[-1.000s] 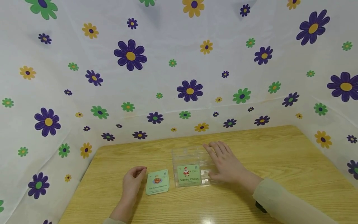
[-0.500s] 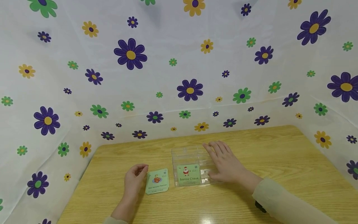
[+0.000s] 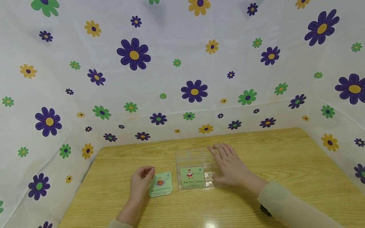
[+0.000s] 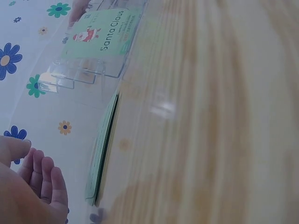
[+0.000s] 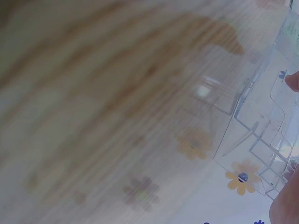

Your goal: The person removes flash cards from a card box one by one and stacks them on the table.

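A stack of green cards (image 3: 163,188), its top one reading "Mid-Autumn Festival", lies on the table. My left hand (image 3: 139,183) is over the stack's left edge in the head view. The left wrist view shows that hand's (image 4: 35,186) thumb and loosely bent fingers apart from the stack (image 4: 103,149), with nothing between them. To the right stands a clear plastic stepped card holder (image 3: 189,154). A green "Santa Claus" card (image 3: 192,178) sits in its left front section. My right hand (image 3: 229,166) holds the holder's right side, fingers at the back and thumb toward the front.
Under everything is a wood-grain table (image 3: 256,209). White flower-printed cloth (image 3: 165,38) rises along its back and both sides. A dark object (image 3: 265,210) shows under the right sleeve's cuff (image 3: 271,193).
My left hand has moved slightly right and away from me, from beside the card stack to over its left edge. The right hand and the holder have stayed in place.
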The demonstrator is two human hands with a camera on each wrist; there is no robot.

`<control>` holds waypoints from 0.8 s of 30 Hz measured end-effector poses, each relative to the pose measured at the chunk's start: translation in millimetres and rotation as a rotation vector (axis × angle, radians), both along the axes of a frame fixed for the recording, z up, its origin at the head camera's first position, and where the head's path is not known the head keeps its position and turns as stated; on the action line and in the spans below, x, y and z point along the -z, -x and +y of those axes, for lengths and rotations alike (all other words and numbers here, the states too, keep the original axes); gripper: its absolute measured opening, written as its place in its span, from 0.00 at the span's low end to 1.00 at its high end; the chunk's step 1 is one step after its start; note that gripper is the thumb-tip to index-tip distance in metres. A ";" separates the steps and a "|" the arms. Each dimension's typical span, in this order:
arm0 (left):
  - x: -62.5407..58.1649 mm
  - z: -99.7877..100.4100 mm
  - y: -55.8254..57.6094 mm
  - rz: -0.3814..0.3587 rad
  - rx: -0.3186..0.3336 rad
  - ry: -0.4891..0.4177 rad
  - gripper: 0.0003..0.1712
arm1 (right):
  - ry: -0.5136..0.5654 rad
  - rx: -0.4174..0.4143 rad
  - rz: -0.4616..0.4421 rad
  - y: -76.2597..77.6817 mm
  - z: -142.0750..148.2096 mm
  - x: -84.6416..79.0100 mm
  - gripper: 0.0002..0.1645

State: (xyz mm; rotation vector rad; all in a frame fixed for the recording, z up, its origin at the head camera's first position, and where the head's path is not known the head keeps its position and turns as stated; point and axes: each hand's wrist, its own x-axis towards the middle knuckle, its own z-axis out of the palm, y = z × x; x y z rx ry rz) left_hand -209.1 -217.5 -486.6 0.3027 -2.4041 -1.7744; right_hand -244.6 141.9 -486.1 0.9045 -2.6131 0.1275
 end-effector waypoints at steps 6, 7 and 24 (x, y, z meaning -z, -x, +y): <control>0.4 5.9 1.8 0.027 0.004 -0.022 0.13 | 0.003 0.001 -0.007 -0.7 -0.7 -0.9 0.67; 0.4 6.9 1.8 0.034 0.009 -0.021 0.13 | 0.001 0.001 -0.006 -0.8 -0.8 -1.2 0.67; 1.3 18.0 0.6 0.057 0.041 -0.047 0.11 | 0.004 0.000 -0.008 -1.9 -0.7 -2.9 0.67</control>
